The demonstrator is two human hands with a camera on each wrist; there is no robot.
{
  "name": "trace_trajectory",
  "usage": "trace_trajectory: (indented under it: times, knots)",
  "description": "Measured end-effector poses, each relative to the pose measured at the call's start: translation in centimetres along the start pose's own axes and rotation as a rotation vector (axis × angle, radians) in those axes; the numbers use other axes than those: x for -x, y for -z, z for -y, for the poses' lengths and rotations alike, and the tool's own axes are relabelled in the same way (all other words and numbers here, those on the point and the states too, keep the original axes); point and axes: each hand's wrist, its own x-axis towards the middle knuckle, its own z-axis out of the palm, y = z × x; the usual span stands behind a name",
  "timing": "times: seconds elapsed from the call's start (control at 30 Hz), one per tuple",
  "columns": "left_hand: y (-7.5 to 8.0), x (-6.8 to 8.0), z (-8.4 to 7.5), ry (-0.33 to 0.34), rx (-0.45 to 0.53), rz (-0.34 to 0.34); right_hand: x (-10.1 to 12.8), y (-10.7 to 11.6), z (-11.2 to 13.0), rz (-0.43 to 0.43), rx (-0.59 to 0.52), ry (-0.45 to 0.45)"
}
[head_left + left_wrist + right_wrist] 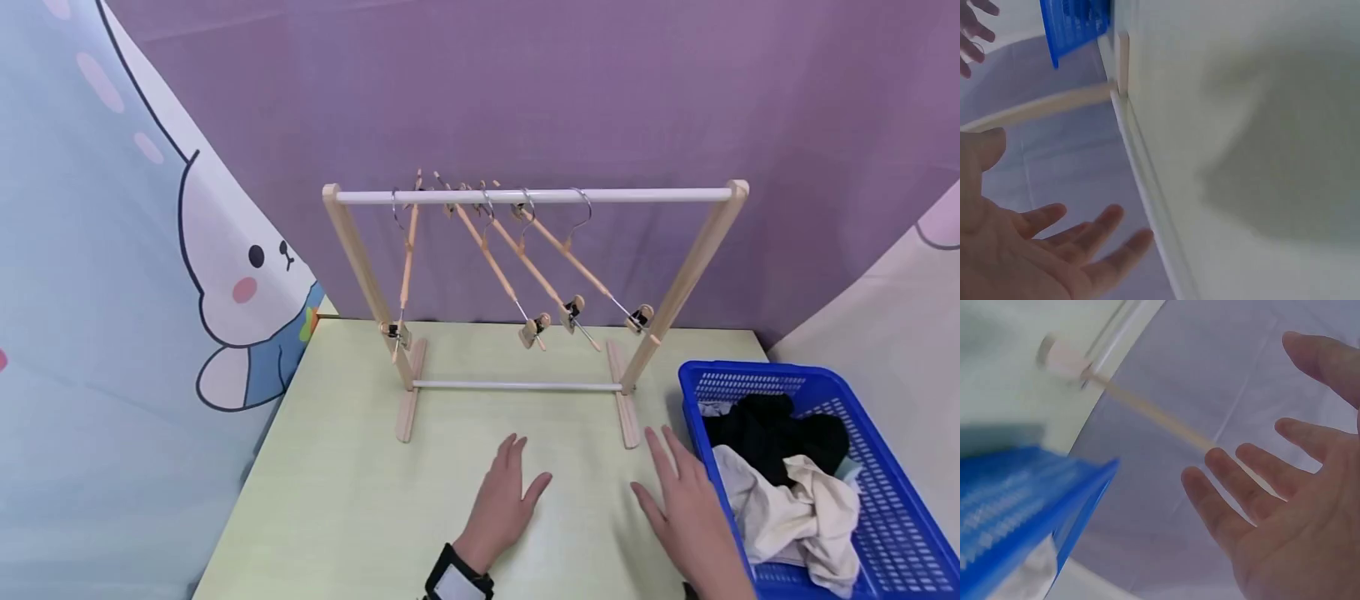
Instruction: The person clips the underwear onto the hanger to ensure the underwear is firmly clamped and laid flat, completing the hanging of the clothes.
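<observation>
a purple backdrop (525,100) fills the room behind, with a pale blue cartoon-rabbit sheet (112,250) hanging well beyond the left hand's fingers. a pale green table (337,500) carries everything. ahead of both sets of fingertips stands a wooden clothes rack (532,197), its white lower bar just past them, with four clip hangers (525,258) hung slanting from the top rail. a blue plastic basket (885,492) sits just beside the right hand's outer fingers, holding a black garment (772,429) and a cream cloth (795,508). the left hand (506,500) and right hand (686,504) are held palm-down at the tabletop, fingers straight and spread, gripping nothing; whether they touch the table cannot be told.
</observation>
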Motion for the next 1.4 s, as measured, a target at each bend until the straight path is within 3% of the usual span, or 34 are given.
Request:
trace_trajectory:
  times: [0.23, 0.37, 0.47, 0.57, 0.67, 0.83, 0.93, 1.07, 1.27, 1.4]
  knots:
    - [-2.4, -0.2, -3.3, -0.078, 0.066, 0.098, 1.3, 1.4, -4.3, -0.037, -0.002, -0.018]
    - [-3.4, 0.0, -5.3, -0.150, 0.064, 0.161, 2.5, 2.6, -5.9, 0.064, 0.048, -0.146]
    - [-4.1, 0.2, -6.3, -0.197, 0.059, 0.197, 3.1, 3.4, -6.9, 0.191, 0.116, -0.252]
    - [-4.6, 0.3, -7.0, -0.215, 0.065, 0.241, 3.5, 3.7, -8.2, 0.264, 0.155, -0.299]
    - [-5.3, 0.4, -7.6, -0.220, 0.097, 0.333, 4.2, 3.7, -9.4, 0.288, 0.169, -0.310]
    - [-7.0, 0.6, -8.6, -0.137, 0.238, 0.533, 5.4, 3.1, -11.0, 0.271, 0.189, -0.285]
    - [-8.3, 0.6, -9.1, -0.059, 0.302, 0.607, 5.8, 3.0, -12.1, 0.295, 0.217, -0.264]
    - [-10.1, 0.4, -9.7, -0.012, 0.315, 0.648, 6.1, 2.9, -13.6, 0.337, 0.227, -0.245]
    - [-12.5, -0.4, -10.7, 0.117, 0.327, 0.708, 6.1, 3.5, -15.1, 0.466, 0.233, -0.327]
    - [-13.4, -0.8, -11.3, 0.117, 0.315, 0.722, 5.9, 3.7, -15.5, 0.461, 0.233, -0.328]
